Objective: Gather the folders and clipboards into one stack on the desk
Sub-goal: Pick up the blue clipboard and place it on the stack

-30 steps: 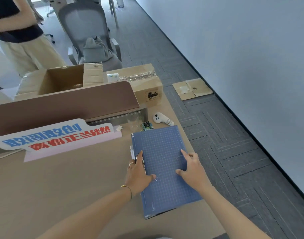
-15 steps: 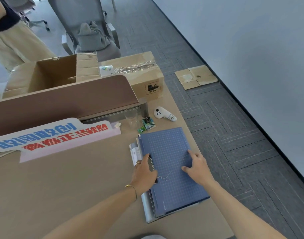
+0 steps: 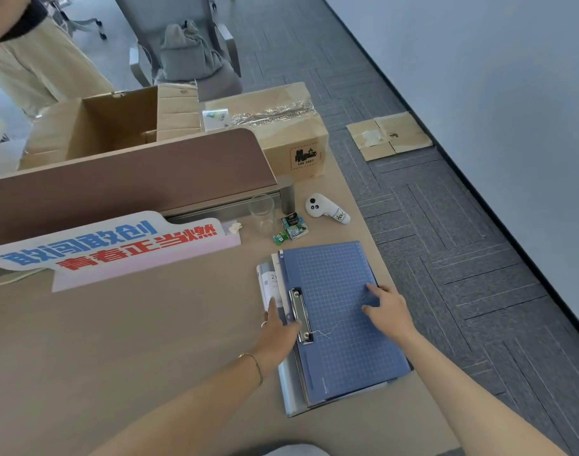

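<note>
A blue gridded clipboard (image 3: pixel 340 311) with a metal clip (image 3: pixel 300 315) lies on top of a stack near the desk's right edge. Under it, grey and pale folders (image 3: pixel 271 284) stick out on the left and at the front. My left hand (image 3: pixel 278 334) rests flat at the stack's left side, fingers against the folders beside the clip. My right hand (image 3: pixel 388 311) lies palm-down on the clipboard's right half, fingers spread. Neither hand grips anything. A thin thread lies across the clipboard.
Behind the stack sit a clear glass (image 3: pixel 262 212), a small green pack (image 3: pixel 294 227) and a white controller (image 3: pixel 326 210). A printed sign (image 3: pixel 110 245) leans on the brown divider (image 3: pixel 133 179). Cardboard boxes (image 3: pixel 281 126) stand beyond. A person stands far left.
The clipboard has slid right on the stack, uncovering the folders' left edges and the clip. My left hand has shifted to the stack's left side; my right hand stays on the clipboard.
</note>
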